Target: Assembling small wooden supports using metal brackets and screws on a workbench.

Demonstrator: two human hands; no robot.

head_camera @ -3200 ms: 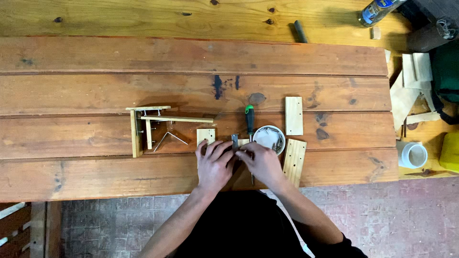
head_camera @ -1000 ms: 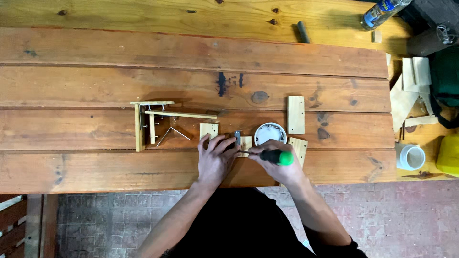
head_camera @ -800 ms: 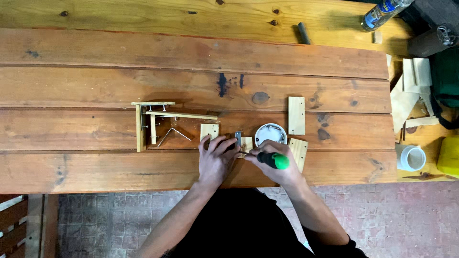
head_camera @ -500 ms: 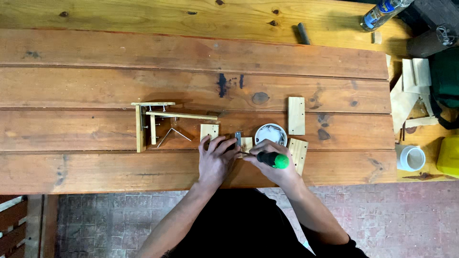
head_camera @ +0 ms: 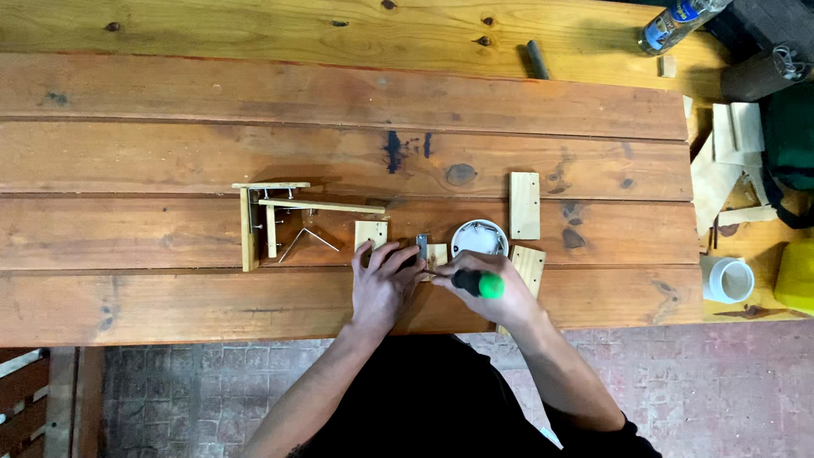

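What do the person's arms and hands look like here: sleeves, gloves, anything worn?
Both hands, left hand and right hand, are bare: no gloves, and no rings or watch that can be made out. The forearms are uncovered. A dark short sleeve shows on the right arm, matching the dark top.

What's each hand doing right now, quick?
Left hand: fingers spread, pressing on the small wooden piece.
Right hand: closed around the green-handled screwdriver.

Two bare forearms and hands, left hand (head_camera: 379, 284) and right hand (head_camera: 492, 293), are shown; a dark, apparently black garment is worn, with short sleeves seemingly ending above the elbows.
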